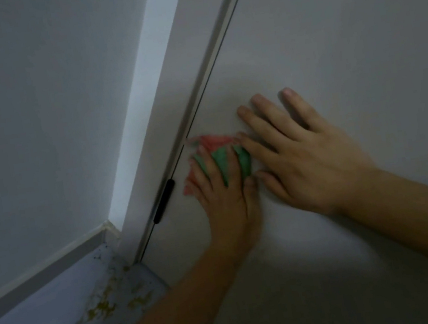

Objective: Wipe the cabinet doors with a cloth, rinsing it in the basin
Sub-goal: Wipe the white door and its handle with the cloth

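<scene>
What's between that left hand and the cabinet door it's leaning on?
A red and green cloth. The head view shows the left hand pressing it against the white cabinet door.

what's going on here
A person is wiping a pale cabinet door. The left hand presses a bunched red and green cloth against the door, close to its edge. The right hand lies flat on the door right beside the cloth, fingers spread.
</scene>
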{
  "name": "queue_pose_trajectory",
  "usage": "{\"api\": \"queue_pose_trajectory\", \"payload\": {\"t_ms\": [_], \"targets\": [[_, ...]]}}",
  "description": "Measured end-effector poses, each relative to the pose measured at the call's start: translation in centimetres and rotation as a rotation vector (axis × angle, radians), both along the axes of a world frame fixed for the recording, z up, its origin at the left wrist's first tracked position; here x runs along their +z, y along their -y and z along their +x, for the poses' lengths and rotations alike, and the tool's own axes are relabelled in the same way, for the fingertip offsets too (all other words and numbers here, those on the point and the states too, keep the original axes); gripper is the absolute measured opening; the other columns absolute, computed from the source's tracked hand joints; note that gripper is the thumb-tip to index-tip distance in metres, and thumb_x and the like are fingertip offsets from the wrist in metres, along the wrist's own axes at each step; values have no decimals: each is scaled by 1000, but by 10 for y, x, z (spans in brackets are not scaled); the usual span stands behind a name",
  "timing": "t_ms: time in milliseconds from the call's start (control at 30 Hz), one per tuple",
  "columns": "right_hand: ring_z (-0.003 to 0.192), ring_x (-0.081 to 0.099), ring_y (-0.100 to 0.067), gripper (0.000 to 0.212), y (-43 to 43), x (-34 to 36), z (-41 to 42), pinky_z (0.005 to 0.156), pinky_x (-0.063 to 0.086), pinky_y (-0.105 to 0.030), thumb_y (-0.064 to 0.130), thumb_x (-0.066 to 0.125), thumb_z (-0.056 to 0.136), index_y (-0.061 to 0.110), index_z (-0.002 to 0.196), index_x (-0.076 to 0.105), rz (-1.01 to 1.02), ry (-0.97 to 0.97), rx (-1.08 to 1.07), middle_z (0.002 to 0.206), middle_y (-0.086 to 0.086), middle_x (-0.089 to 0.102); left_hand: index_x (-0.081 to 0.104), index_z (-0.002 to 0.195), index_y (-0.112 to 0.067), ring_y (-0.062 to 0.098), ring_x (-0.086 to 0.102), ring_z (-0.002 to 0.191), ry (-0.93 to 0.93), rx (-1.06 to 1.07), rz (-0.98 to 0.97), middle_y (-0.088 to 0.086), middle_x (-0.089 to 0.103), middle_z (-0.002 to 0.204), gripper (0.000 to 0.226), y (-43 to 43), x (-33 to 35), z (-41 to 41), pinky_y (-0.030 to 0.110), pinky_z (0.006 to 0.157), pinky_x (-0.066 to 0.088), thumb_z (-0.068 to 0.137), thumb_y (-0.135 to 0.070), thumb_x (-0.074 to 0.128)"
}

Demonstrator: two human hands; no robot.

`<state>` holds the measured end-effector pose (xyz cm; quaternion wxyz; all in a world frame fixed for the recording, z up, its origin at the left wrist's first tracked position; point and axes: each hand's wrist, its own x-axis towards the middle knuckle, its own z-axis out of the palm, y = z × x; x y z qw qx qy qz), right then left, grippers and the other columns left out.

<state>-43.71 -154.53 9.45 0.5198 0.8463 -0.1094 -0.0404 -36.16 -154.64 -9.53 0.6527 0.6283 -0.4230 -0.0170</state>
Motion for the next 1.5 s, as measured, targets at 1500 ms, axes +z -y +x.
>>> {"api": "queue_pose_trajectory", "payload": {"t_ms": [1500], "targets": [[154, 8, -43, 65, 7, -97, 10, 124, 0, -60, 38, 32, 102, 4, 157, 28, 22, -140, 21, 166, -23, 14, -8, 159, -32, 18, -9, 157, -1067, 79, 376, 0, -12, 170, 56, 0, -160, 9, 39, 125, -9, 111, -40, 18]]}}
